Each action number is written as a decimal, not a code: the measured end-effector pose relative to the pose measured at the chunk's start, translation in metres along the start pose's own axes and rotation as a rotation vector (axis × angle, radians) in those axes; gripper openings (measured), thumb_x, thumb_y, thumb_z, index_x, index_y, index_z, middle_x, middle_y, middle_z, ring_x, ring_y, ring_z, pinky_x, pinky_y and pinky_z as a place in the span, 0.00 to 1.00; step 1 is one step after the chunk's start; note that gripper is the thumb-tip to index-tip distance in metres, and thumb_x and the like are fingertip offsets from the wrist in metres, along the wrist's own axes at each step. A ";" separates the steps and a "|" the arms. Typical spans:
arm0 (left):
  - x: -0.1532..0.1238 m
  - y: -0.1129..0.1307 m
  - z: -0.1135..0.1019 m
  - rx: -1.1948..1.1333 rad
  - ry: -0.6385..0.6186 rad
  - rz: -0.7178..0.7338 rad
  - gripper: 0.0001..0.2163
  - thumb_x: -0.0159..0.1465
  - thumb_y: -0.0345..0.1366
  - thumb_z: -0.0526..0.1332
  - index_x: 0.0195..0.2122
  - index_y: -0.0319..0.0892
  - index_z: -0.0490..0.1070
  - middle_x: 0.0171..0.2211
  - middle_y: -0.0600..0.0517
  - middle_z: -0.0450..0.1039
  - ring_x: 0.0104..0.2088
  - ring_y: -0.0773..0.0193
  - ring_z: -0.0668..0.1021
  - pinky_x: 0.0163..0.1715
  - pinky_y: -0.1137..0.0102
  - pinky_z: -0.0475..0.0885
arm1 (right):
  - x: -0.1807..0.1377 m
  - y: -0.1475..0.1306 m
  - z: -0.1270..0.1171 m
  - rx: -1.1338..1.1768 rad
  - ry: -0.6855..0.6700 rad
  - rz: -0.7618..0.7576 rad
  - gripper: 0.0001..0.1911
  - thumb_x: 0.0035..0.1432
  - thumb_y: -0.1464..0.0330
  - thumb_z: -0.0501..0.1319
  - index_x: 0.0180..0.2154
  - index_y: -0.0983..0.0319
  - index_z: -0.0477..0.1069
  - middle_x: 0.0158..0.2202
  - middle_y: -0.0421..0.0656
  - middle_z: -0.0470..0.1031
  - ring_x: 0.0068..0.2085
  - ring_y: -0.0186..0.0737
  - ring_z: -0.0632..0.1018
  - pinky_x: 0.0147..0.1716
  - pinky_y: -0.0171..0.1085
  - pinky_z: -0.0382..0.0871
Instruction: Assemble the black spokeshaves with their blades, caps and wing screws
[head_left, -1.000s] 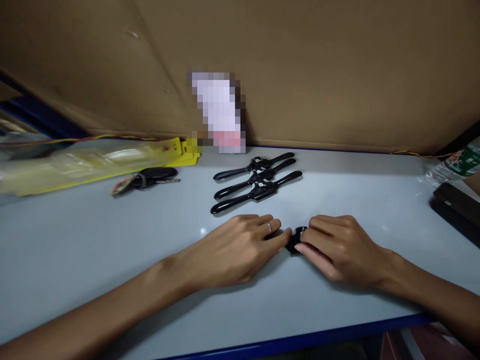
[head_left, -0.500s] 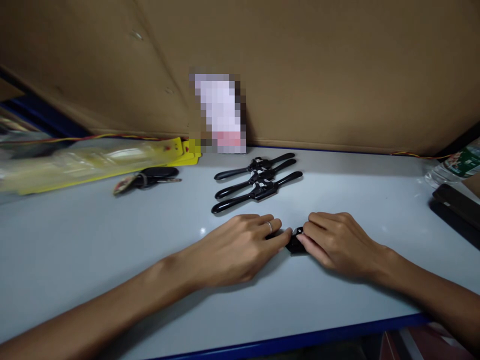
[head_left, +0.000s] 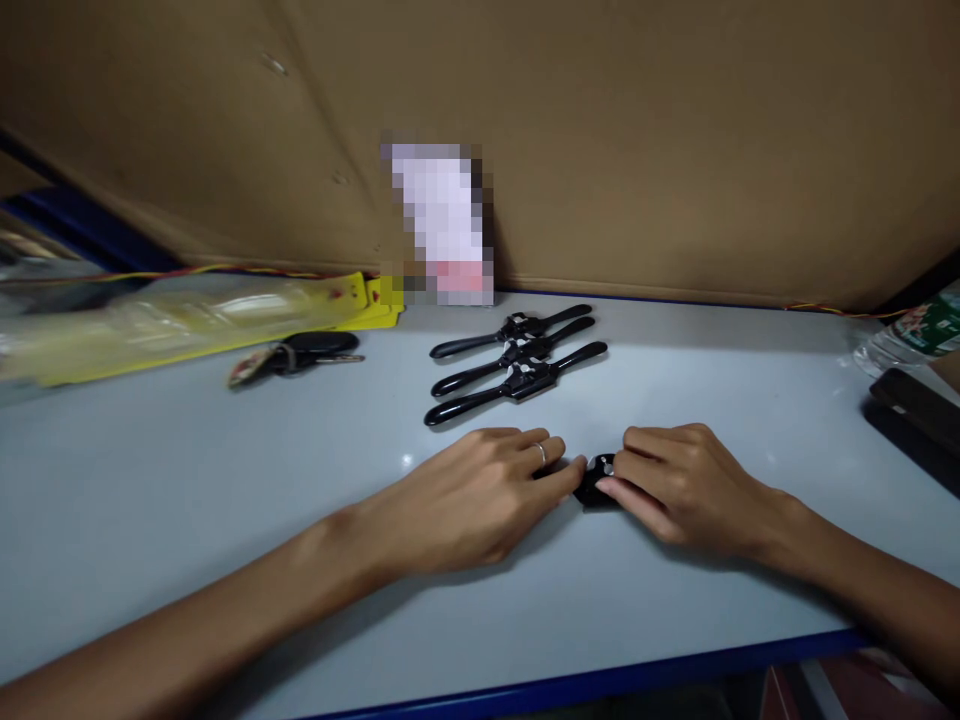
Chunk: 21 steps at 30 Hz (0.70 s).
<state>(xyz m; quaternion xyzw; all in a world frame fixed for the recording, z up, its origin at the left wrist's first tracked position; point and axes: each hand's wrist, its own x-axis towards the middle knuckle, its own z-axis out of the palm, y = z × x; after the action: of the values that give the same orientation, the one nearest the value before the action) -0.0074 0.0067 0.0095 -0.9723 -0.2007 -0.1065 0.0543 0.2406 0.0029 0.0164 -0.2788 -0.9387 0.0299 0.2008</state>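
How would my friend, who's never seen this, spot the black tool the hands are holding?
On the pale table, find the left hand and right hand, close together in front. Between them shows a black spokeshave. Three other spokeshaves lie in a row behind; only this one is held and partly covered by hands.

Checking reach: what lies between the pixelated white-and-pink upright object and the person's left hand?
In the head view, three glossy black two-handled tools lie between the white-and-pink object and the left hand.

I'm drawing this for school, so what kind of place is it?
Maybe a small workshop: three matching black tools lie together on a pale table, near clear, yellow-edged packaging.
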 end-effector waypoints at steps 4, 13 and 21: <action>0.001 0.000 -0.001 -0.018 -0.007 -0.007 0.09 0.67 0.24 0.52 0.43 0.38 0.69 0.31 0.51 0.70 0.29 0.60 0.73 0.27 0.65 0.68 | 0.001 -0.006 -0.001 0.121 0.032 -0.064 0.14 0.71 0.70 0.54 0.36 0.66 0.76 0.28 0.41 0.73 0.27 0.34 0.68 0.26 0.36 0.57; 0.001 0.000 -0.001 0.007 -0.007 0.007 0.13 0.66 0.23 0.51 0.47 0.38 0.69 0.32 0.49 0.72 0.31 0.59 0.74 0.28 0.65 0.69 | 0.002 0.006 -0.005 -0.042 -0.071 0.016 0.17 0.72 0.68 0.51 0.33 0.64 0.74 0.29 0.42 0.73 0.26 0.35 0.66 0.26 0.39 0.53; 0.002 0.001 -0.001 -0.008 -0.018 -0.009 0.09 0.67 0.24 0.52 0.45 0.38 0.68 0.31 0.50 0.71 0.30 0.60 0.73 0.27 0.66 0.69 | 0.001 0.000 -0.005 0.143 0.003 -0.013 0.15 0.72 0.68 0.54 0.36 0.64 0.76 0.29 0.41 0.75 0.27 0.33 0.70 0.27 0.36 0.58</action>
<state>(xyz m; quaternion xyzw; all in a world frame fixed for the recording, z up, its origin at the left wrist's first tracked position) -0.0055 0.0066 0.0112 -0.9726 -0.2051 -0.0985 0.0482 0.2417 0.0029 0.0218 -0.2577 -0.9356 0.0953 0.2218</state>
